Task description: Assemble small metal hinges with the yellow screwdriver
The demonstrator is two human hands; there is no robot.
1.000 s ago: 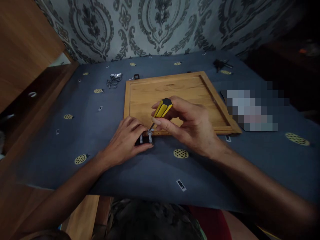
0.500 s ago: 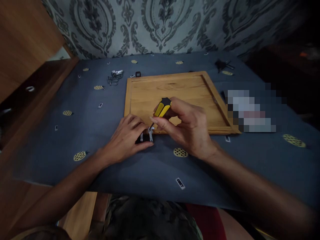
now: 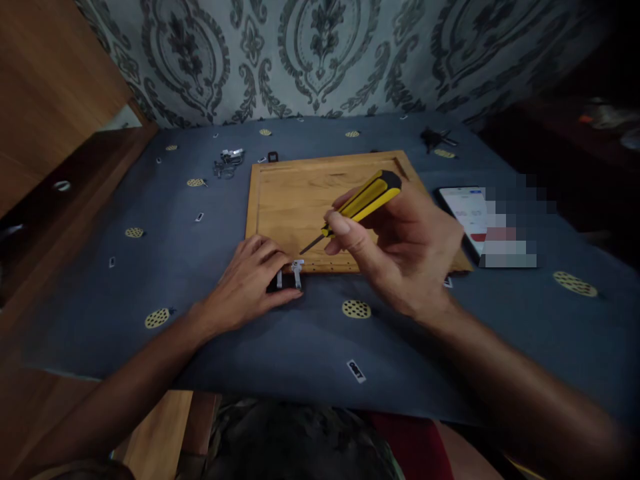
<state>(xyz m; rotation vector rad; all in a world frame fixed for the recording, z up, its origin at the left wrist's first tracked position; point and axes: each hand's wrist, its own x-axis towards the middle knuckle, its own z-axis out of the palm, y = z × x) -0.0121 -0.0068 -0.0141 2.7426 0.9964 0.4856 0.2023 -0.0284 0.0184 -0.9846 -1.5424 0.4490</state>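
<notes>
My right hand (image 3: 400, 250) is closed round a yellow and black screwdriver (image 3: 363, 202), which slants down to the left with its tip just above the near edge of a wooden board (image 3: 300, 193). My left hand (image 3: 247, 283) presses its fingers on a small metal bracket (image 3: 297, 272) that stands against that near edge. The bracket's left part and a dark piece under it are partly hidden by my fingers.
The board lies on a dark blue patterned cloth (image 3: 175, 267). A heap of metal fittings (image 3: 227, 162) sits at the back left, a dark object (image 3: 435, 139) at the back right, a phone (image 3: 465, 210) right of the board. A wooden cabinet (image 3: 45, 100) stands left.
My right hand has lifted and tilted the screwdriver back to the right, drawing its tip off the bracket. My left hand stays on the bracket.
</notes>
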